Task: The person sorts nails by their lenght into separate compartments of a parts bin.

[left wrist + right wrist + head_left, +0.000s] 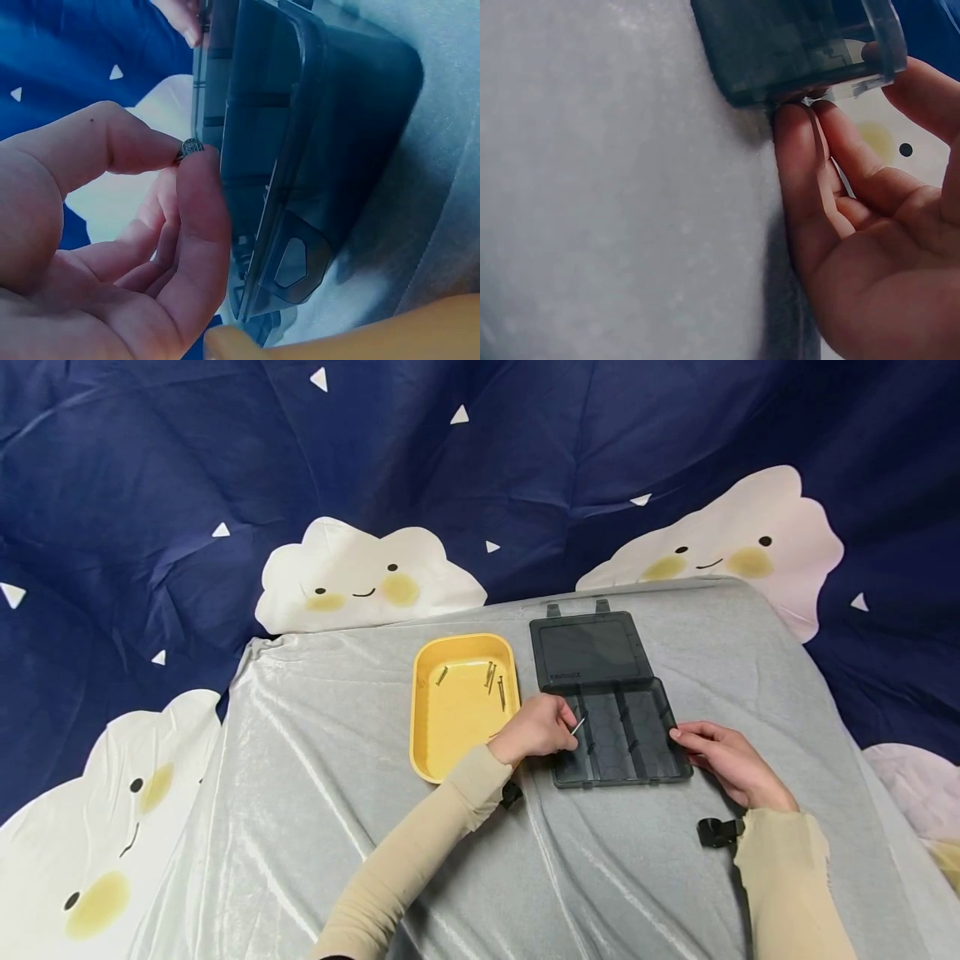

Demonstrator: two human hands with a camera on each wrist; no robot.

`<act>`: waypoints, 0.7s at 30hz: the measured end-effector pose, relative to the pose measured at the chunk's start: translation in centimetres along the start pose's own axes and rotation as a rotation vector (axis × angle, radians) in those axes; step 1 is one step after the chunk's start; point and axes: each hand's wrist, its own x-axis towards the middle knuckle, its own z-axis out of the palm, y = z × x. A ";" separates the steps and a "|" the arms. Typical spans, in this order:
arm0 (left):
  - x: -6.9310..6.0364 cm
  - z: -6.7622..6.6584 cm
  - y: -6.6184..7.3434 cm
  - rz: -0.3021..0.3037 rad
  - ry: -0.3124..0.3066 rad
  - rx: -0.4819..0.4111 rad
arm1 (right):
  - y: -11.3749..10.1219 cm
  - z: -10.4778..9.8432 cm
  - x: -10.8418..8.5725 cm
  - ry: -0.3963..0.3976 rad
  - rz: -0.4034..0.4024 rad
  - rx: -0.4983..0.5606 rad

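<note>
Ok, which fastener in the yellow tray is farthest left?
The lone fastener toward the left wall of the yellow tray; the others visible lie toward the right side.

One yellow tray (pixel 453 727), one dark box (pixel 609 731), at least four loose screws (pixel 502 693), one pinched screw (pixel 577 727), one left grip (pixel 542 727), one right grip (pixel 727 764).
</note>
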 end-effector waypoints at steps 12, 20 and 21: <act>-0.1 0.0 0.0 0.001 0.023 0.077 | 0.0 0.0 0.0 -0.004 -0.001 0.014; -0.6 -1.4 0.2 0.022 0.056 0.045 | 0.1 -0.1 0.0 -0.006 0.004 0.004; -0.7 -1.6 0.2 0.020 0.059 0.031 | 0.1 -0.1 0.0 -0.006 0.005 0.002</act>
